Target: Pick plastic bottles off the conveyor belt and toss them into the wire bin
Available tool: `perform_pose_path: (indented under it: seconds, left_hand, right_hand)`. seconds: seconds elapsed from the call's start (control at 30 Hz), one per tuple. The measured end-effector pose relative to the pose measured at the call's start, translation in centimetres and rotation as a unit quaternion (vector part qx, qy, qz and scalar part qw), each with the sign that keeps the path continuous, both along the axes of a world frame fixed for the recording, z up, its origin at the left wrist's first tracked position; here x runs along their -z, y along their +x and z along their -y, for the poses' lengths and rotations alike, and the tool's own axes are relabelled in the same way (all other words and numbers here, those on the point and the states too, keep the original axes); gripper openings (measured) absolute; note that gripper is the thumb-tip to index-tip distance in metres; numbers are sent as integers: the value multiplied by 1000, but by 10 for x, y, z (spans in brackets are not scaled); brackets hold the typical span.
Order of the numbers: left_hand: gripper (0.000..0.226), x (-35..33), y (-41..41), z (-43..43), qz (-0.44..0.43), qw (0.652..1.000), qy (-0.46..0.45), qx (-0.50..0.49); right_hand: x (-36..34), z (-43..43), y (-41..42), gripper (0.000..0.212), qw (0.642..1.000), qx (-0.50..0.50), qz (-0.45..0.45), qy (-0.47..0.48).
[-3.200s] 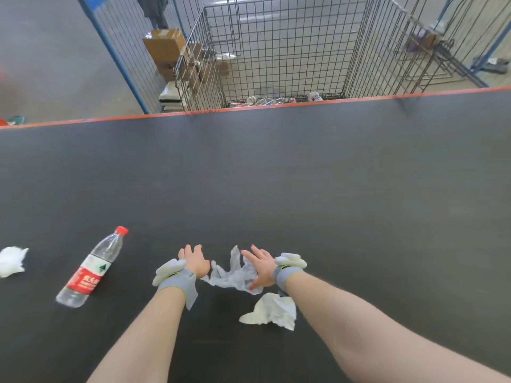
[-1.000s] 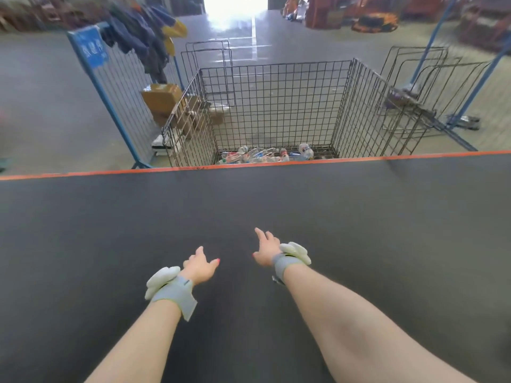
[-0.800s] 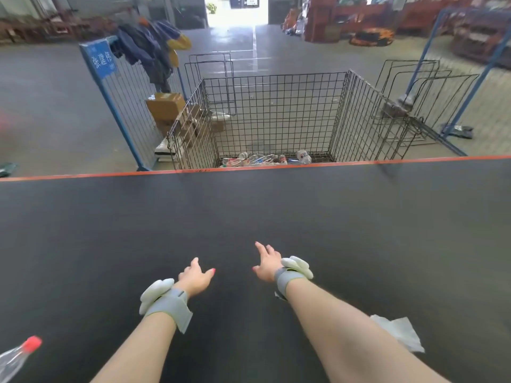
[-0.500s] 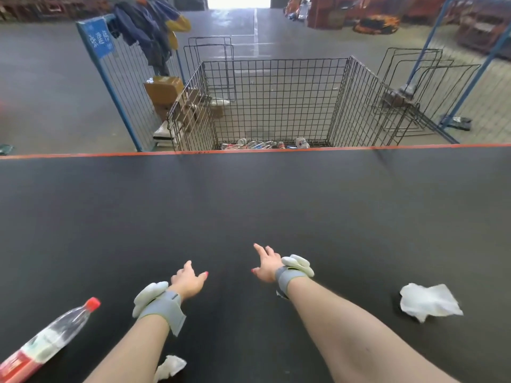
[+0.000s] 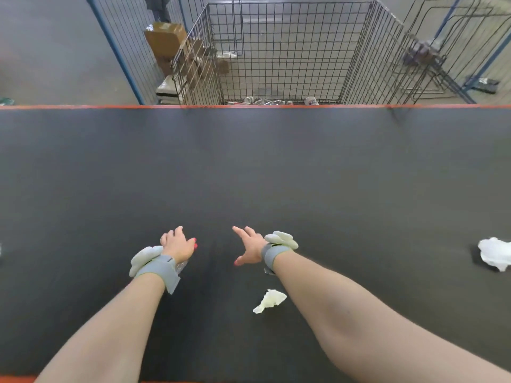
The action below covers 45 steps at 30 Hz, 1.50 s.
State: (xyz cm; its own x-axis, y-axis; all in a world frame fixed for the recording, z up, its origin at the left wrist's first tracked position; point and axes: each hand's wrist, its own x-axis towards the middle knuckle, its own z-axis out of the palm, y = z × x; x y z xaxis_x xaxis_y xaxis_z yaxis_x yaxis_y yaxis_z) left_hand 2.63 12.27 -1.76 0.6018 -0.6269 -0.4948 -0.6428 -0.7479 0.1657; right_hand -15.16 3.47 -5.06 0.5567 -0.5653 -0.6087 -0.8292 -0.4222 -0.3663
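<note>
The dark conveyor belt [image 5: 276, 167] fills most of the view, with an orange strip along its far edge. Behind it is a grey concrete floor, where the wire bin [image 5: 276, 37] stands touching the belt's edge. Cardboard boxes [image 5: 166, 37] are just left of the bin.

A few plastic bottles [image 5: 311, 100] lie flat on the bin floor, near the belt. They are too small to tell which way their long axes point.

The left hand [image 5: 177, 243] is low over the belt with its fingers curled down. A small clear piece [image 5: 181, 265] shows at its wrist, and I cannot tell if the hand grips anything. The right hand [image 5: 250, 247] is spread wide and holds nothing. One crumpled paper [image 5: 272, 299] lies between the forearms, and another paper [image 5: 495, 254] lies at the far right.
</note>
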Motion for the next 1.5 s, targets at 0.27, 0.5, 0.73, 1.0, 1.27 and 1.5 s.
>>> perform_pose_path:
  seconds: [0.27,0.5,0.73,1.0,1.27,1.5]
  left_hand:
    - [54,4,0,-17,4,1000,-10,3]
    - [54,13,-17,-5,-39,999,-6,14]
    - [56,18,-27,41,-58,998,-4,12]
    - [57,-6,-15,163,-65,997,-47,4]
    - [56,-3,40,307,-103,986,-123,-42]
    - [56,25,59,332,-102,985,-125,-65]
  right_hand:
    - [6,-34,19,111,984,-168,48,-37]
    - [32,-14,-29,75,955,-249,-35,-159]
    - [5,40,-33,72,984,174,23,-43]
    - [-23,144,0,96,857,454,175,170]
    - [-51,363,102,103,757,522,344,193]
    - [-78,406,142,70,774,482,366,187]
